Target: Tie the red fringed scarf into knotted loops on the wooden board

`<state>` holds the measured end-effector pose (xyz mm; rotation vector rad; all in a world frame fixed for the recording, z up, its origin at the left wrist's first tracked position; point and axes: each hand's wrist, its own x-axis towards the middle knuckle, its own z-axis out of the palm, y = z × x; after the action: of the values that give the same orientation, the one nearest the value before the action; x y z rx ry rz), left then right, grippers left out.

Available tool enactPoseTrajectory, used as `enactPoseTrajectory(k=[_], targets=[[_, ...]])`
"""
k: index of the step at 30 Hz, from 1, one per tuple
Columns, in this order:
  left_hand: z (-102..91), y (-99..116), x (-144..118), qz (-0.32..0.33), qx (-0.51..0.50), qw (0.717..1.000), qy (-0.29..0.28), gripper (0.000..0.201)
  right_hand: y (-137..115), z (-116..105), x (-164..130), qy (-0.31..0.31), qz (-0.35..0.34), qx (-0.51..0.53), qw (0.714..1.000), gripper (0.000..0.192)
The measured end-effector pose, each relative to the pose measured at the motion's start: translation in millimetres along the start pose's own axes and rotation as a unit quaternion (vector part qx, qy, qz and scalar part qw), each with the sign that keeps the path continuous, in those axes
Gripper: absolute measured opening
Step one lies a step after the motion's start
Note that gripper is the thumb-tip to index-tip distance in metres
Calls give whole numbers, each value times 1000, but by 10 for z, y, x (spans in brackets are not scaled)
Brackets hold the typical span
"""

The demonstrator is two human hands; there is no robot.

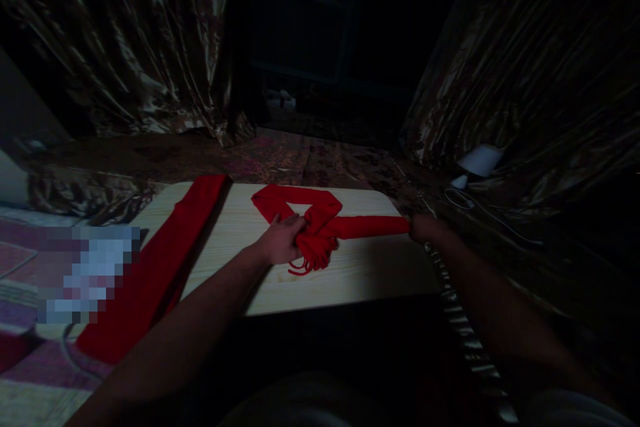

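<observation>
A red fringed scarf [320,213] lies looped on the pale wooden table, its strands crossing near the middle and its fringe pointing toward me. My left hand [285,239] is closed on the scarf at the crossing, left of the fringe. Over at the table's right edge, my right hand [427,229] is closed around the other end, with that length stretched straight between both hands. Dim light hides the detail of the right fingers. A second length of red cloth [165,267] is laid slantwise across the table's left side.
The wooden table [390,273] has rounded corners. Striped bedding [30,360] and a blurred-out patch [90,273] are at the left. A small white lamp [480,161] with a cable stands at the right. Patterned curtains [175,33] hang behind.
</observation>
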<state>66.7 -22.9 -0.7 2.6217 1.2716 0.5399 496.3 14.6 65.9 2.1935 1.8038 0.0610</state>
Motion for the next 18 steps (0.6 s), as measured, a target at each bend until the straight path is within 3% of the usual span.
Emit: enactPoseTrajectory(k=[2, 5, 7, 9, 11, 14, 18], targets=[[6, 15, -11, 4, 20, 1000, 7, 62, -209, -3, -60, -3, -27, 9, 1000, 28], [1, 54, -14, 32, 50, 998, 32, 64, -618, -26, -168, 99, -121, 59, 986, 35], [-6, 97, -6, 67, 49, 996, 45, 65, -930, -25, -248, 163, -242, 129, 948, 42], [-3, 145, 6, 99, 21, 994, 43, 63, -1237, -12, -325, 183, -367, 204, 889, 42], [9, 186, 17, 104, -17, 994, 38, 55, -1503, 1, -385, 190, -435, 268, 838, 40], [24, 220, 22, 78, -49, 995, 40, 45, -1770, 11, -426, 159, -458, 327, 811, 36], [7, 216, 14, 5, -95, 995, 38, 56, -1889, 21, -438, 39, -429, 405, 806, 22]])
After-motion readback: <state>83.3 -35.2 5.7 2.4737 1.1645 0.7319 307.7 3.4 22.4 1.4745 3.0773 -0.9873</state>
